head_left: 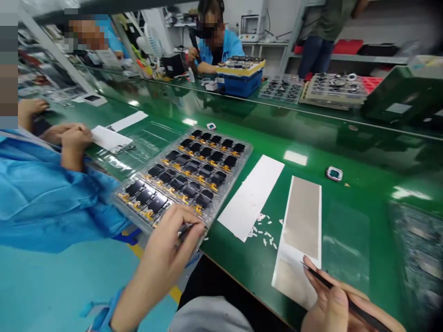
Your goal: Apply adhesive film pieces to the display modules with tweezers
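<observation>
We are working over a green table (360,193) with both bare hands in front of us. Our left hand (166,260) is keeping a closed grip on a pair of metal tweezers (183,233), its fingers curled around them at the near edge of a clear plastic blister tray (242,147). The fingers are hiding the tips, so we cannot tell whether they are pinching anything. The tray is lying flat on the table, holding rows of black display modules (155,204) with yellow flex tails. Our right hand (330,309) is holding black tweezers (349,302) in a closed, pen-like grip, their tips reaching a silvery grey strip (301,216) near its white lower corner, and we cannot tell whether they have hold of it. Just beside that strip, a white strip (251,198) is lying with small white flecks (266,235) scattered near its lower end. A small framed part (334,174) is sitting farther up the table. To our left, a co-worker in a blue smock (44,193) is resting both hands (71,140) beside a white sheet (110,138). Across the table, another co-worker (221,50) is holding a dark tool (194,44) next to a blue crate (238,83), and stacked trays of parts (334,90) are standing to the right of it
</observation>
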Motion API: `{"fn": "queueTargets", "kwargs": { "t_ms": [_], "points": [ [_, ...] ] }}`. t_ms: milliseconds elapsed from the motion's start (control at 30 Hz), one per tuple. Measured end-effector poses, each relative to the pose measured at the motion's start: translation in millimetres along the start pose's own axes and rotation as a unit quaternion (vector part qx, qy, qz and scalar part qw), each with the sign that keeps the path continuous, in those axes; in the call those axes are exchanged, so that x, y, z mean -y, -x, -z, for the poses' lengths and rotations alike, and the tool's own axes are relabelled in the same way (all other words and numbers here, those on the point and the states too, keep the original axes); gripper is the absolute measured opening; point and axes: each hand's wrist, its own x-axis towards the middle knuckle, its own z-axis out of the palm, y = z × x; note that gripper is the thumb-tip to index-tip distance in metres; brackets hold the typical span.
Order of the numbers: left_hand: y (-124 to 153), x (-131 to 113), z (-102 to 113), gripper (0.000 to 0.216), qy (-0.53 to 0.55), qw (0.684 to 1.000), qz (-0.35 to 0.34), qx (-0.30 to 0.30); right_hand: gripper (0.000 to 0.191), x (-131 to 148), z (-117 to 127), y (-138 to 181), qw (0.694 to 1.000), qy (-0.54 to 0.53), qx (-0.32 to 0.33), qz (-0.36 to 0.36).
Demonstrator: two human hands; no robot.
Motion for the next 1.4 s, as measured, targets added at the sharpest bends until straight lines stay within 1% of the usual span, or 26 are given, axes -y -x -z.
{"fn": "queueTargets", "kwargs": {
  "t_ms": [33,67,133,167,200,300,400,500,633,700,733,767,800,833,867,900,933,967,1033,1067,1100,1167,1233,1333,1400],
  "points": [
    [-5,9,10,0.013,-0.063,0.998,0.006,-0.013,0.024,-3,1,0,1.000,0.002,0.010,0.002],
    [-10,17,17,0.014,-0.110,0.994,0.016,-0.012,0.024,-7,4,0,1.000,0.006,0.022,0.005],
    [-15,30,25,0.016,-0.160,0.986,0.038,0.018,0.017,-18,11,0,0.998,0.030,0.046,-0.002],
    [-16,34,27,0.018,-0.173,0.983,0.048,0.037,0.011,-24,16,-1,0.997,0.045,0.066,-0.017],
    [-15,37,29,0.020,-0.180,0.981,0.057,0.051,0.010,-29,22,-2,0.993,0.057,0.093,-0.036],
    [-10,38,37,0.031,-0.200,0.975,0.067,0.063,0.026,-43,39,-7,0.980,0.068,0.163,-0.092],
    [-9,36,50,0.034,-0.272,0.959,0.052,0.062,0.029,-48,49,-11,0.972,0.061,0.194,-0.117],
    [-16,34,58,0.032,-0.361,0.926,0.049,0.093,0.025,-45,45,-10,0.976,0.052,0.186,-0.096],
    [-29,31,60,0.023,-0.428,0.889,0.041,0.159,0.019,-30,26,-5,0.988,0.040,0.141,-0.048],
    [-32,29,63,0.030,-0.446,0.878,0.039,0.172,0.015,-22,17,-4,0.994,0.024,0.103,-0.019],
    [-32,26,65,0.038,-0.441,0.881,0.039,0.169,0.015,-18,14,-6,0.996,0.011,0.085,-0.008],
    [-31,23,66,0.045,-0.419,0.893,0.036,0.161,0.017,-14,11,-8,0.997,-0.006,0.075,-0.006],
    [-30,19,66,0.051,-0.377,0.913,0.028,0.152,0.018,-11,10,-10,0.997,-0.025,0.078,-0.013],
    [-29,14,65,0.054,-0.316,0.938,0.013,0.144,0.015,-7,8,-14,0.994,-0.046,0.095,-0.024],
    [-27,8,60,0.054,-0.239,0.961,-0.005,0.139,0.008,-4,7,-17,0.990,-0.063,0.123,-0.036],
    [-26,1,53,0.051,-0.156,0.978,-0.024,0.139,0.002,0,6,-20,0.984,-0.068,0.160,-0.040],
    [-25,-6,43,0.044,-0.078,0.986,-0.042,0.144,0.006,4,5,-22,0.977,-0.052,0.206,-0.032],
    [-23,-12,30,0.037,-0.010,0.987,-0.055,0.149,0.010,8,3,-24,0.966,-0.022,0.258,-0.013],
    [-20,-21,0,0.024,0.095,0.982,-0.046,0.155,0.008,15,-1,-27,0.931,0.059,0.358,0.032],
    [-18,-24,-16,0.019,0.142,0.977,-0.026,0.157,0.008,18,-4,-27,0.912,0.095,0.396,0.051],
    [-16,-26,-32,0.015,0.184,0.970,0.002,0.160,0.014,20,-6,-28,0.897,0.121,0.419,0.069],
    [-12,-26,-58,0.010,0.252,0.950,0.058,0.176,0.021,21,-10,-29,0.885,0.153,0.425,0.111],
    [-9,-23,-77,0.010,0.297,0.928,0.087,0.206,0.019,19,-12,-32,0.878,0.185,0.412,0.158],
    [-10,-18,-93,0.009,0.343,0.904,0.101,0.235,0.016,14,-12,-35,0.860,0.221,0.416,0.198],
    [-13,-16,-100,0.007,0.360,0.896,0.103,0.239,0.018,11,-10,-36,0.855,0.224,0.417,0.209]
  ]
}}
